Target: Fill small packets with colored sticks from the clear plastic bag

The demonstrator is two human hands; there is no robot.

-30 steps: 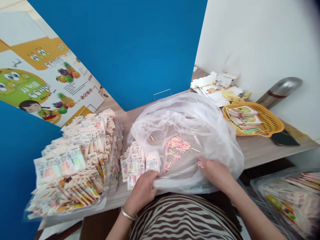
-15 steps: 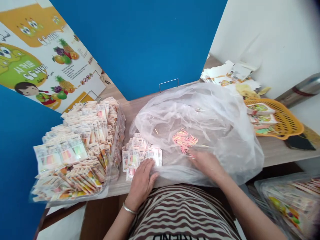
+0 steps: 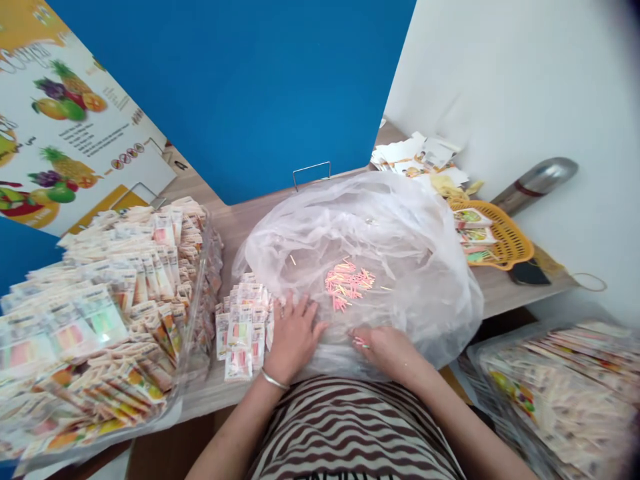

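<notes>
Left hand (image 3: 295, 340) held flat at 7 o'clock, fingers (image 3: 303, 308) spread; right hand (image 3: 385, 350) curled at 5 o'clock, fingertips (image 3: 357, 335) pinched together.

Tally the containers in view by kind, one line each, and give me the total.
Clear plastic bag: 1
Clear plastic trays of packets: 2
Orange plastic basket: 1
Total: 4

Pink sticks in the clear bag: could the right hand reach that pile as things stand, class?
Probably yes: the right hand lies just below the pink sticks, with only film of the clear plastic bag nearby.
</notes>
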